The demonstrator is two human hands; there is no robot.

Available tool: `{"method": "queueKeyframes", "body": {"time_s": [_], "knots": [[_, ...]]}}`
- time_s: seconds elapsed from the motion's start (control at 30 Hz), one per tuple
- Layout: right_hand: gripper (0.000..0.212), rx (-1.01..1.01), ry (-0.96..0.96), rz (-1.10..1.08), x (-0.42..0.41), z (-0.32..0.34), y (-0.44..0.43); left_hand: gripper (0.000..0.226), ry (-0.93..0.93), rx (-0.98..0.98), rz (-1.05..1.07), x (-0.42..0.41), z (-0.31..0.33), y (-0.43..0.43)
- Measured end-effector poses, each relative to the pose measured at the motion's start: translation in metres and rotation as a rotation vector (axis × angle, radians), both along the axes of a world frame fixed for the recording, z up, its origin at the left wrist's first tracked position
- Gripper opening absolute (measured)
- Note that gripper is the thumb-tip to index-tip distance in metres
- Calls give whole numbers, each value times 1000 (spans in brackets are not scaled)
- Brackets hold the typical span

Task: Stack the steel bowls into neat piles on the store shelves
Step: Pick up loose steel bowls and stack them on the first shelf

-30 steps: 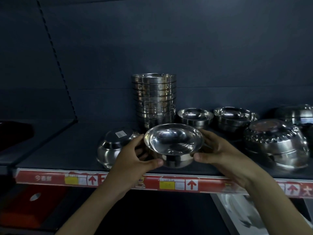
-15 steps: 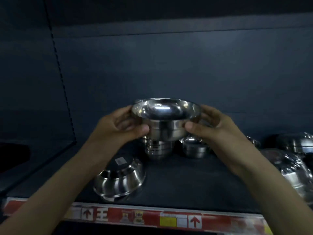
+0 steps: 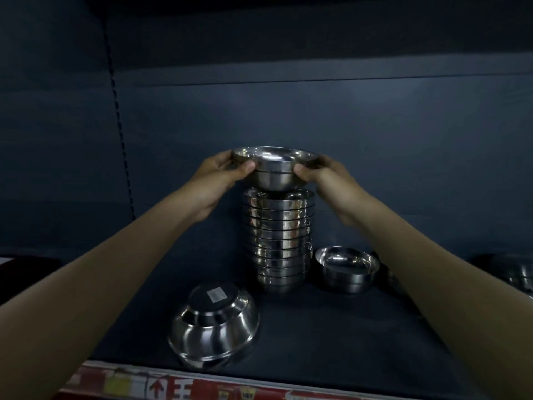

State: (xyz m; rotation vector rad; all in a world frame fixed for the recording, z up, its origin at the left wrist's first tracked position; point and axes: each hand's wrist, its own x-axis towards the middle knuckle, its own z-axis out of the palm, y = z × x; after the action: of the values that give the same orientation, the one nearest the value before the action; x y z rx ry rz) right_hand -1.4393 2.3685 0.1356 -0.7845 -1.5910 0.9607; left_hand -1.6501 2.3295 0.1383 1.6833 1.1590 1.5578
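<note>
Nearest us, a red price strip (image 3: 178, 391) runs along the front edge of the dark shelf (image 3: 331, 327). Just behind it, left of centre, a tipped bowl (image 3: 215, 324) lies upside down and tilted, with a pale label on its base. Our bare forearms reach in over the shelf from both sides. Farther back stands the pile (image 3: 278, 241) of nested steel bowls, upright. Just right of it, apart, sits a lone bowl (image 3: 347, 268), mouth up. More bowls (image 3: 519, 275) show dimly at the far right edge.

Above the pile, our left grip (image 3: 216, 180) and right grip (image 3: 331, 180) grasp the held bowl (image 3: 275, 168) at opposite sides, thumbs toward us. It is level, mouth up, with its base at the pile's top. We cannot tell whether they touch. Behind rises the dark back panel (image 3: 346, 125), with a slotted upright (image 3: 119, 125) at left.
</note>
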Motion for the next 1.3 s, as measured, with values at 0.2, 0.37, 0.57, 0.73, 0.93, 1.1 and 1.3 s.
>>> {"method": "queueKeyframes", "body": {"time_s": [0.2, 0.37, 0.57, 0.73, 0.93, 1.1, 1.3], "knots": [[38, -71, -76, -24, -2, -9, 15, 36, 32, -81, 28, -4, -15, 19], [30, -106, -108, -20, 1, -21, 22, 37, 37, -152, 22, -4, -29, 26], [25, -105, -165, -43, 5, -36, 30, 30, -10, -195, 5, 0, -43, 31], [26, -92, -172, -66, 4, -42, 32, 10, -13, -189, 14, 4, -45, 28], [16, -99, -197, -102, 1, -40, 13, 34, 83, -234, 41, 2, -50, 12], [30, 84, -191, -313, -5, -71, -19, 78, 161, -277, 220, -26, -77, -18], [32, 70, -284, -281, -12, -126, -51, 69, 241, -378, 364, -58, -126, -70]]}}
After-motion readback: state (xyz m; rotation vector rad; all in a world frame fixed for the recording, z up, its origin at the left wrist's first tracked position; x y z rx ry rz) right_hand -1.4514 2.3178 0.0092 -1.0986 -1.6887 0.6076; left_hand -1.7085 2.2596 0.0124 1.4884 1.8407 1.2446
